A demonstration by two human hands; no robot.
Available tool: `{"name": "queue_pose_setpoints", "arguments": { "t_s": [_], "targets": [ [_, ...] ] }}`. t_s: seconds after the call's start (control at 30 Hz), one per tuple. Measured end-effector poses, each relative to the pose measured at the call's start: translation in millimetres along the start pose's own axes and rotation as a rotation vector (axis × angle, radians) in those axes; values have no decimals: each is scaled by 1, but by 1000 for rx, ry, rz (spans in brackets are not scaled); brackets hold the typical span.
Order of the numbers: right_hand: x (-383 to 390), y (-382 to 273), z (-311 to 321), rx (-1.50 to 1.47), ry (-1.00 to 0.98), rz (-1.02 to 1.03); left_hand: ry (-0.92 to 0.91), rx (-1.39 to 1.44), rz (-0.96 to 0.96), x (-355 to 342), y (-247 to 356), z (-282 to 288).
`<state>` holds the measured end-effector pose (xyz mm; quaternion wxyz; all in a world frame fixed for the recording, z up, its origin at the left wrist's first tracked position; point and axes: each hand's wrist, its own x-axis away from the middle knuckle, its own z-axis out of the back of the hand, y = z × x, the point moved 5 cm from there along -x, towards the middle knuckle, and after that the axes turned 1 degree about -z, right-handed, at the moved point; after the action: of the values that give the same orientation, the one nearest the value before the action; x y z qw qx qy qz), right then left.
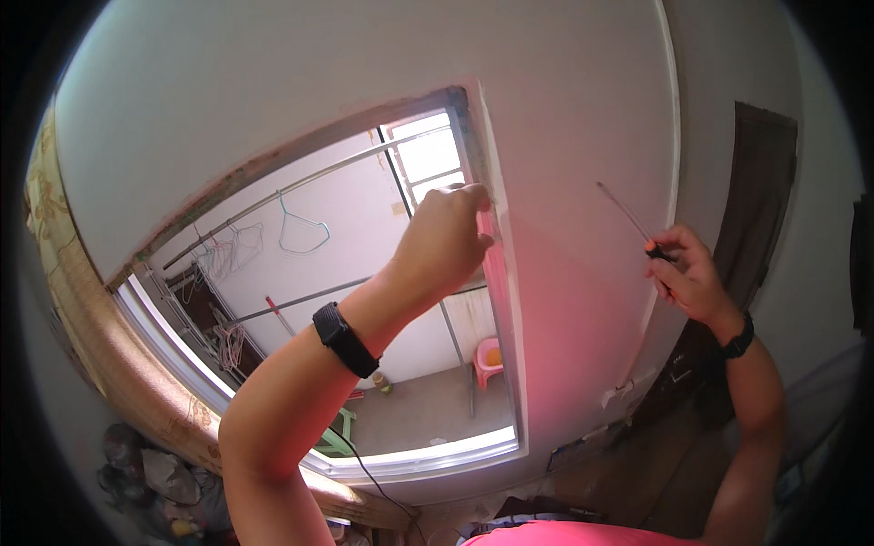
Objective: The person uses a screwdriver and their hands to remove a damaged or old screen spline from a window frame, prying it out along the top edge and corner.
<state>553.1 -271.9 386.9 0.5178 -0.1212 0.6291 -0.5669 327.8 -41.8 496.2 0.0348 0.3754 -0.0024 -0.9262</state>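
Observation:
My left hand (444, 235) is raised to the right side of the window frame (472, 146). Its fingers are curled toward the wall edge there, thumb and fingertips close together. Whatever they grip, if anything, is too small or hidden. Off to the right, my right hand (692, 278) holds a screwdriver (628, 214) by its dark and orange handle. The thin metal shaft points up and left, apart from the wall.
Beyond the opening, hangers (305, 235) hang from a metal rail (337, 166). A pink plastic seat (489, 357) and a green stool (339, 432) stand on the floor there. A patterned curtain (91, 282) hangs at left; a dark cable (369, 471) crosses the sill.

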Motion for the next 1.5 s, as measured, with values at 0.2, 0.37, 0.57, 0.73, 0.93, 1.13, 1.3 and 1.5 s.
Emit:
{"name": "queue_pose_setpoints", "arguments": {
  "t_s": [0.2,0.37,0.57,0.73,0.93,1.13,1.3,1.5],
  "targets": [
    [15,-6,-51,-47,-141,-11,-214,-523,-106,10,6,-17],
    [35,-7,-61,-2,-172,39,-197,-703,-344,14,7,-41],
    [32,4,-79,42,-175,43,-3,-464,-346,12,-4,-48],
    [30,2,-93,49,-170,76,162,-282,-316,16,-11,-51],
    [26,1,-109,-40,-88,90,221,-246,-372,21,-7,-59],
    [33,-1,-129,-137,-5,78,210,-288,-423,20,-10,-63],
    [36,-5,-137,-165,13,66,256,-148,-387,14,-16,-62],
    [41,-3,-140,-198,54,52,290,-115,-416,9,-19,-51]
  ]
}}
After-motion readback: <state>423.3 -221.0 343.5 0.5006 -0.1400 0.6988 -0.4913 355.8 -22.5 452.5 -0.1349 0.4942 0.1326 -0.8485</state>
